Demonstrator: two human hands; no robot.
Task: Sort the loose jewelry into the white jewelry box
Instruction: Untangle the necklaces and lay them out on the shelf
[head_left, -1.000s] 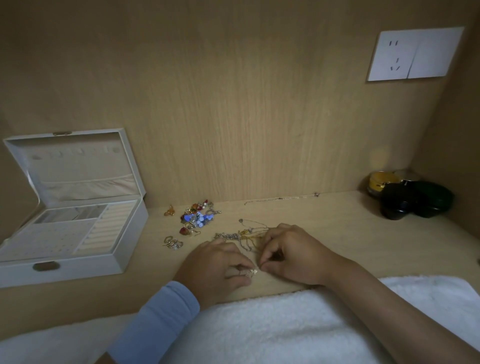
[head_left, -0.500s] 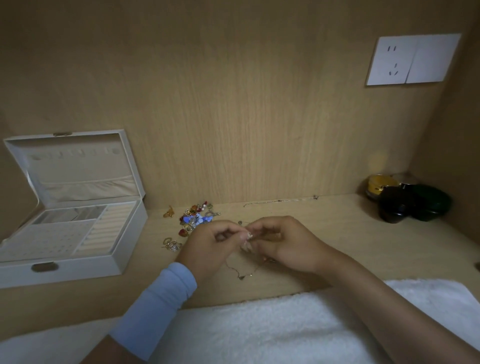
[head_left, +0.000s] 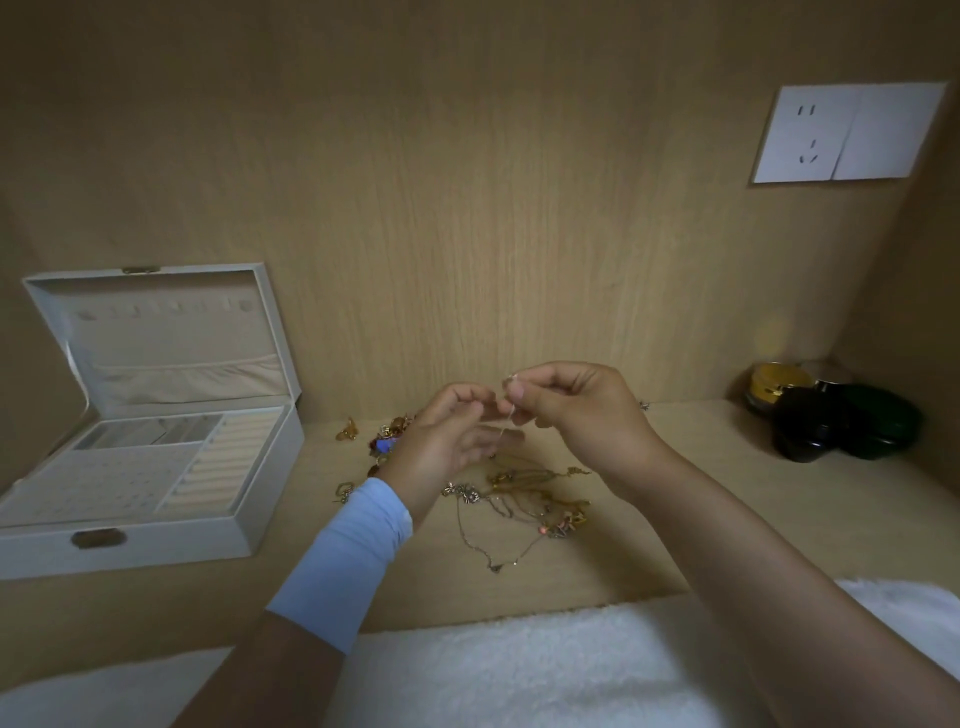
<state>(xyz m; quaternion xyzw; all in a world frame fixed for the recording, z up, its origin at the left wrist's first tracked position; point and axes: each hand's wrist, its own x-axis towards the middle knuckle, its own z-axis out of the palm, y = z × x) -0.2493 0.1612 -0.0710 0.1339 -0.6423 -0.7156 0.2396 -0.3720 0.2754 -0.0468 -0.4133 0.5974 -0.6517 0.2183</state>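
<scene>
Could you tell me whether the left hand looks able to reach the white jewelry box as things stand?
Probably yes: the left hand hovers above the loose jewelry, and the white jewelry box stands open to its left with bare shelf between. The right hand pinches the thin chain.

wall: wood panel (head_left: 467, 208) | socket plate (head_left: 847, 132) | light: dim

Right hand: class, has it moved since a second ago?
Yes. The right hand has risen off the desk, now pinching a thin chain above the chain tangle it covered.
</scene>
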